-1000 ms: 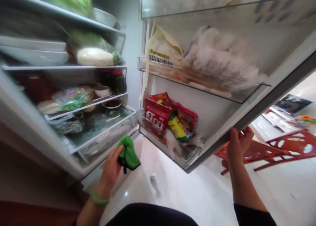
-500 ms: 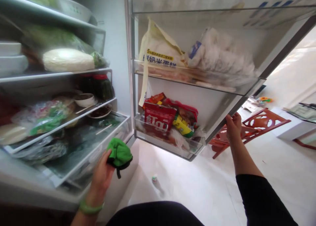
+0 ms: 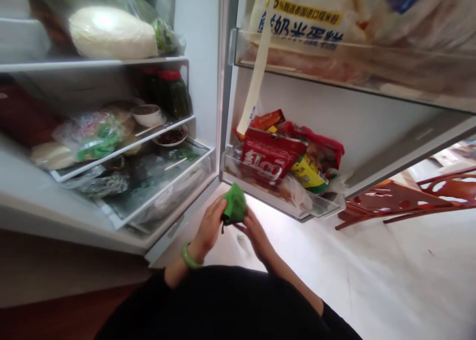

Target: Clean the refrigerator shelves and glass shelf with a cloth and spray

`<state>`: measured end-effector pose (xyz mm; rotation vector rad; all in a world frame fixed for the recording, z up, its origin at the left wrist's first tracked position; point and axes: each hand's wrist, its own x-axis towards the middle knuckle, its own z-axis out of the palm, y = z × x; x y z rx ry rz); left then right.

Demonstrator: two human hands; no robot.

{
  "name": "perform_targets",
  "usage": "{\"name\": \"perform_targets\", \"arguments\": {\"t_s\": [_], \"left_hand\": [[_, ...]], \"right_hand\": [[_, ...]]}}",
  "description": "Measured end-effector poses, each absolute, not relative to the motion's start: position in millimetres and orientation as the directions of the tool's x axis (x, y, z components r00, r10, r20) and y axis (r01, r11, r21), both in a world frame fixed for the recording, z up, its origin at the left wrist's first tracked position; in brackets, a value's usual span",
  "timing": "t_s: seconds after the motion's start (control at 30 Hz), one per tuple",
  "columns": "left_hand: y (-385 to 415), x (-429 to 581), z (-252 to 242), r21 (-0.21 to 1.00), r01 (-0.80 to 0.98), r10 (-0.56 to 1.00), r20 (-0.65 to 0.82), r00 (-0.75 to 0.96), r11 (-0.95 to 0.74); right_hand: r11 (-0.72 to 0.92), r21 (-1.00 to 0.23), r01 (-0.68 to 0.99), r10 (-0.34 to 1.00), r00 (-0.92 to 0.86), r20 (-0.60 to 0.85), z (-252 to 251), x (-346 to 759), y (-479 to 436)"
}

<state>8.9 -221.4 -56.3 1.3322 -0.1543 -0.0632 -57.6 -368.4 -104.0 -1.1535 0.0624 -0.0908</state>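
I am low in front of an open fridge. My left hand point(image 3: 209, 227), with a green bangle on the wrist, and my right hand point(image 3: 254, 230) both grip a bunched green cloth point(image 3: 234, 205) between them. The cloth is held just below the lowest door bin point(image 3: 260, 184), which holds a red packet point(image 3: 270, 159) and a yellow packet point(image 3: 308, 174). The fridge door point(image 3: 372, 117) stands open on the right, with no hand on it.
Fridge shelves on the left hold a wrapped white vegetable point(image 3: 111, 32), dark jars point(image 3: 169, 94), bowls point(image 3: 148, 116) and bagged food point(image 3: 91, 134) above a crisper drawer point(image 3: 156, 191). An upper door bin carries a cream bag point(image 3: 297, 18). A red plastic stool point(image 3: 405, 198) lies on the white floor.
My right hand has let go of the door's edge and come in to the cloth. My left hand has carried the cloth rightwards toward the door bin. My view has dropped closer.
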Motion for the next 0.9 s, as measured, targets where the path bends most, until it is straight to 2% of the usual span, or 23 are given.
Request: {"name": "perform_targets", "arguments": {"t_s": [0.07,0.1,0.17,0.23,0.33,0.5,0.6,0.73,0.83,0.9], "left_hand": [[-225.1,4.3,-61.9,0.969,-0.246,-0.286,0.241,0.928,0.016],[-225.6,2.1,-65.1,0.924,-0.371,-0.404,0.304,0.863,-0.098],[-223.9,-1.3,-71.7,0.769,-0.586,-0.618,0.336,0.711,-0.256],[-217.7,-2.7,-76.4,0.683,-0.669,-0.706,0.318,0.633,-0.292],[-196.7,0.6,-76.1,0.671,-0.681,-0.643,0.388,0.66,-0.293],[-132.0,14.8,-67.8,0.664,-0.595,-0.332,0.493,0.804,-0.453],[-90.3,25.3,-62.5,0.643,-0.516,-0.169,0.521,0.836,-0.566],[-54.4,42.9,-50.9,0.628,-0.458,-0.037,0.564,0.825,-0.629],[-47.0,57.2,-45.7,0.62,-0.44,-0.002,0.578,0.816,-0.649],[-49.5,65.3,-46.9,0.616,-0.435,-0.006,0.573,0.82,-0.657]], "right_hand": [[0.628,-0.773,-0.093,-0.006,0.992,-0.123,-102.3,-47.2,-352.1],[0.693,-0.708,-0.134,0.021,0.986,-0.166,-100.0,-41.6,-350.2],[0.766,-0.616,-0.183,0.027,0.967,-0.253,-95.2,-30.3,-352.3],[0.793,-0.562,-0.235,0.034,0.938,-0.345,-93.2,-19.7,-354.2],[0.776,-0.548,-0.312,0.077,0.91,-0.408,-95.2,-4.5,-349.1],[0.732,-0.605,-0.314,0.082,0.921,-0.38,-91.6,25.9,-332.4],[0.583,-0.742,-0.33,0.09,0.934,-0.345,-85.8,51.7,-325.6],[0.216,-0.969,-0.121,-0.049,0.99,-0.134,-85.0,95.2,-315.8],[-0.038,-0.999,0.031,-0.161,0.986,0.037,-84.1,137.5,-308.6],[-0.192,-0.962,0.192,-0.214,0.949,0.232,-80.4,173.2,-305.6]]}}
